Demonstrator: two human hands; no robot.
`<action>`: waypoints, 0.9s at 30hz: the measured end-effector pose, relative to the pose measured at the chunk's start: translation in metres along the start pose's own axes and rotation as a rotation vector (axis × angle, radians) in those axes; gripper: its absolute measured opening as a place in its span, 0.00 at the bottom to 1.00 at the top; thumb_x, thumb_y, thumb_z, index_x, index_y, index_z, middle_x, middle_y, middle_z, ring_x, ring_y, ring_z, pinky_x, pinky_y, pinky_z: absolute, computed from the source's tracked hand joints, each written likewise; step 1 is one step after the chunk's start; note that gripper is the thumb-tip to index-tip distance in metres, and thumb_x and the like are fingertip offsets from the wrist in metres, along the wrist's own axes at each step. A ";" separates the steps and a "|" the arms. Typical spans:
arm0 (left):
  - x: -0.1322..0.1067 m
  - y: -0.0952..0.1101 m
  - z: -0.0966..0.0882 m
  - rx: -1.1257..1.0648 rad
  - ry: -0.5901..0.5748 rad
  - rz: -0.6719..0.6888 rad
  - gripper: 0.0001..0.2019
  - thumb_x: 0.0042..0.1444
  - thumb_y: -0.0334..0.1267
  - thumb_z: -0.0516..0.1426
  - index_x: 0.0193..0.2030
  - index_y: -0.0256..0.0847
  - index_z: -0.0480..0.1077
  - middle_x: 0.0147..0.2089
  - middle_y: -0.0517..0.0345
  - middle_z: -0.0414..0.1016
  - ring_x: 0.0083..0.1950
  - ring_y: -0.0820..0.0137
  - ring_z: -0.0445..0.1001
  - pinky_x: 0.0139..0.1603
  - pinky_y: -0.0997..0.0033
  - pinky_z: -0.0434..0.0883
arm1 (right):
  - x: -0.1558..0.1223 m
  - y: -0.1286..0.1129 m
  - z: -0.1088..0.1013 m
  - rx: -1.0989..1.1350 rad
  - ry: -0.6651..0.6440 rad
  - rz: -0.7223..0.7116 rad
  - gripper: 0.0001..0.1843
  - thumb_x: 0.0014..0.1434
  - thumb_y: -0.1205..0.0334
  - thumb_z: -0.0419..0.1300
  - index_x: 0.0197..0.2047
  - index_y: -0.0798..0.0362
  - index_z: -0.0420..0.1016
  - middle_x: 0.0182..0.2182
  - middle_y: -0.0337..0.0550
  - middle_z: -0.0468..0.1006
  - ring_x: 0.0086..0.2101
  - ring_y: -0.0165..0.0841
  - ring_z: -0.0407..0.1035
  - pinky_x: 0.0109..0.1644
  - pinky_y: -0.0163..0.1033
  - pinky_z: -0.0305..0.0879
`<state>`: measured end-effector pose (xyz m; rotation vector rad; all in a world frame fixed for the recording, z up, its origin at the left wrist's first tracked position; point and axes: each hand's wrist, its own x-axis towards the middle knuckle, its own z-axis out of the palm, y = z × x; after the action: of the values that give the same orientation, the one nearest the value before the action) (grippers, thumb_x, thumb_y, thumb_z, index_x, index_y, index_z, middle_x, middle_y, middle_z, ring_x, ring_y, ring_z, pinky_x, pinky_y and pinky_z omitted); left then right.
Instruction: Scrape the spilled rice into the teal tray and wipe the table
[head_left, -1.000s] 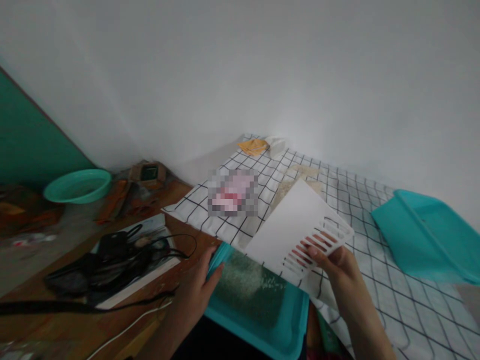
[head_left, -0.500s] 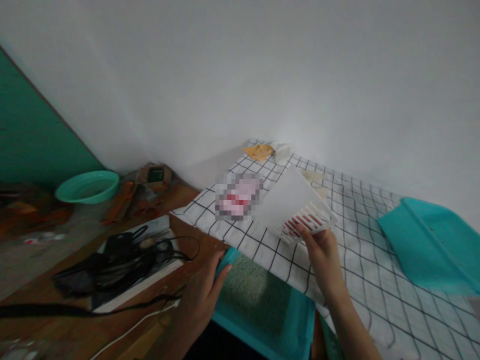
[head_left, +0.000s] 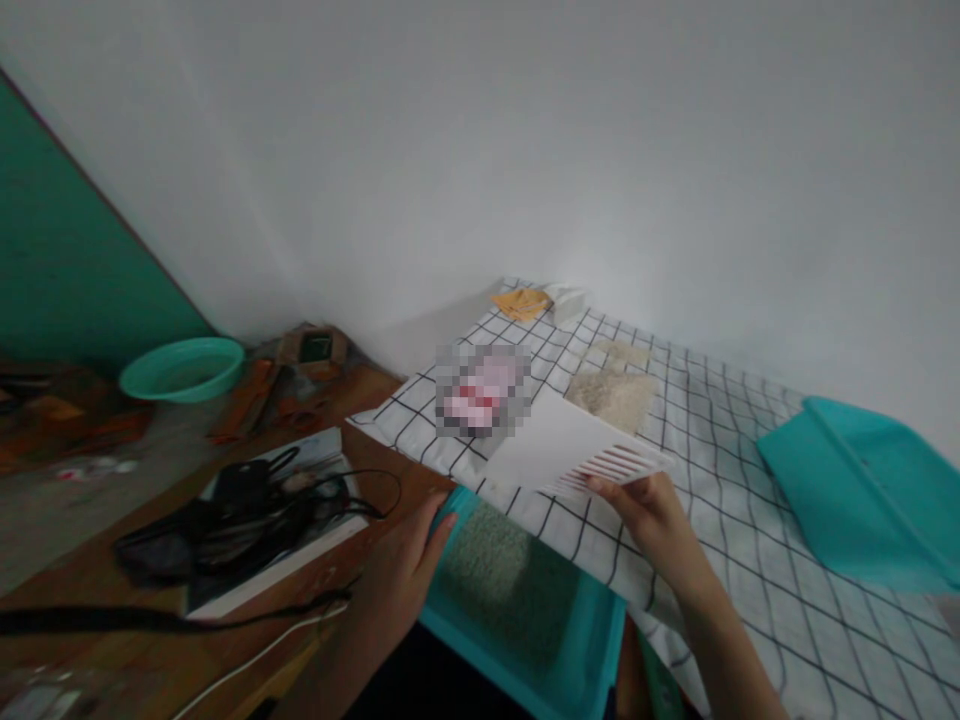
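My right hand (head_left: 646, 510) grips a white slotted plastic tray (head_left: 574, 452) by its slotted end, holding it almost flat just above the checked cloth (head_left: 750, 500). My left hand (head_left: 409, 565) rests closed on the left rim of a teal tray (head_left: 592, 660) that holds a layer of pale grains (head_left: 502, 580) at the table's near edge. A heap of the same grains (head_left: 613, 395) lies on the cloth just beyond the white tray.
A second teal tray (head_left: 862, 495) lies at the right on the cloth. A blurred pink packet (head_left: 480, 390) and an orange cloth (head_left: 520, 303) sit farther back. Black cables and a pouch (head_left: 240, 510) lie on the wooden table at left; a green basin (head_left: 182, 368) stands beyond.
My right hand lowered the white slotted tray from a steep tilt over the teal tray to nearly flat above the cloth, uncovering the grain heap. My left hand stayed on the teal tray's rim.
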<state>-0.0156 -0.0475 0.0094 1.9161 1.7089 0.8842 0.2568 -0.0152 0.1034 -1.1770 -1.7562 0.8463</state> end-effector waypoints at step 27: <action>0.005 0.017 0.001 0.448 -0.413 -0.088 0.27 0.68 0.35 0.34 0.68 0.24 0.55 0.58 0.30 0.75 0.48 0.49 0.81 0.48 0.50 0.74 | -0.011 0.048 -0.056 0.056 0.488 0.066 0.14 0.58 0.51 0.66 0.43 0.50 0.82 0.41 0.46 0.84 0.44 0.42 0.78 0.52 0.51 0.72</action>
<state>-0.0021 -0.0456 0.0211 2.0864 1.8100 0.0524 0.3277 -0.0052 0.0825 -1.2822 -1.2945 0.5777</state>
